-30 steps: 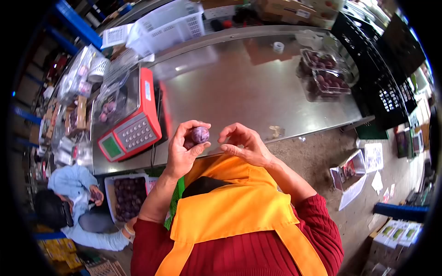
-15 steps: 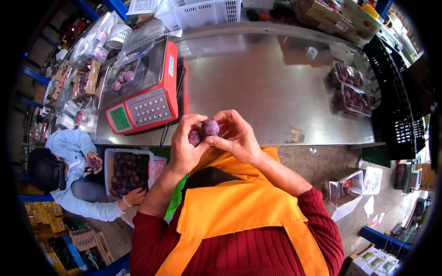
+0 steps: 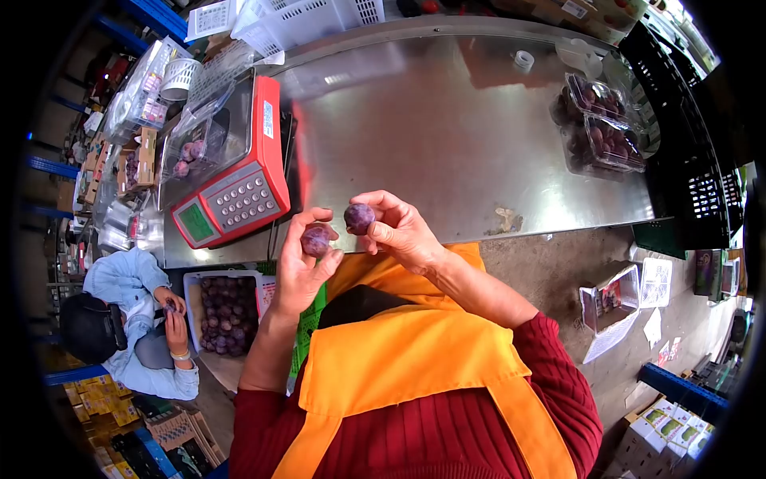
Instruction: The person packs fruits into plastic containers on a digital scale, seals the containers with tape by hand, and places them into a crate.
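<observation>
Held in my left hand [image 3: 298, 267] is a purple plum [image 3: 315, 241], with the fingers and thumb curled about it. A second plum [image 3: 359, 218] is pinched between the fingers and thumb of my right hand [image 3: 405, 235]. Both hands are raised over the front edge of the steel table [image 3: 399, 152], close together but apart. To their left is a red scale [image 3: 239, 191], and a clear plastic box [image 3: 195, 152] with several plums sits on its pan.
Clear packs of plums [image 3: 613, 144] stand at the table's right end beside a black crate [image 3: 678, 144]. Below the scale, a white crate of plums [image 3: 227, 315] is near a seated co-worker [image 3: 136, 319]. A white basket [image 3: 299, 20] stands at the back.
The hands have drawn apart, each with one plum. The co-worker's hand has left the crate and now meets the other hand. My view has shifted slightly.
</observation>
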A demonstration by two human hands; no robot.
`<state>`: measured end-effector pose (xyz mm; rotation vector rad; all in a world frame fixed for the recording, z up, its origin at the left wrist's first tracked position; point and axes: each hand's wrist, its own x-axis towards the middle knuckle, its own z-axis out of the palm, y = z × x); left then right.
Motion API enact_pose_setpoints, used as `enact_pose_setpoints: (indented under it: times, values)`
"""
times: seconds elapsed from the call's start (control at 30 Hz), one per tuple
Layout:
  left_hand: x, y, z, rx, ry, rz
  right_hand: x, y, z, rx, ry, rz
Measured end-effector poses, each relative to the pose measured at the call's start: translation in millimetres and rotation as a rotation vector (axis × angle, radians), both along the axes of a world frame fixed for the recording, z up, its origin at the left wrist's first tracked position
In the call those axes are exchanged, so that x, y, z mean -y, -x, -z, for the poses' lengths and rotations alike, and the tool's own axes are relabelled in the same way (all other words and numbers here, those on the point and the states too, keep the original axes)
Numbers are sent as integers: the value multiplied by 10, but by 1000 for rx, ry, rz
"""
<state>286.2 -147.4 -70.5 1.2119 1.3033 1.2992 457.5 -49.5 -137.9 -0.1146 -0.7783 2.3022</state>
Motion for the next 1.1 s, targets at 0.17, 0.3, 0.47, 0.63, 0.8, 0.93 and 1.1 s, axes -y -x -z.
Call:
enact_pose_setpoints:
  times: [0.17,0.3,0.47,0.63,0.8,0.93,1.1]
  values:
    - [-64,-148,113,-174,-170,-61,106,114,-77,175,-207,176]
    - [-81,-181,82,-289,-259,-93,105,0,-154,318,-397,247]
    - [-112,-147,97,-471,-337,-114,96,27,-84,279,-374,238]
    - [-109,-136,85,-516,-305,-102,117,78,-8,188,-233,177]
    - [-139,-50,31,397,101,112,92,25,-102,196,-79,146]
    - [-93,-34,2,867,195,76,-29,-74,-164,207,223,68]
    - [-116,-18,1,861,165,70,-21,-99,-80,370,-121,167]
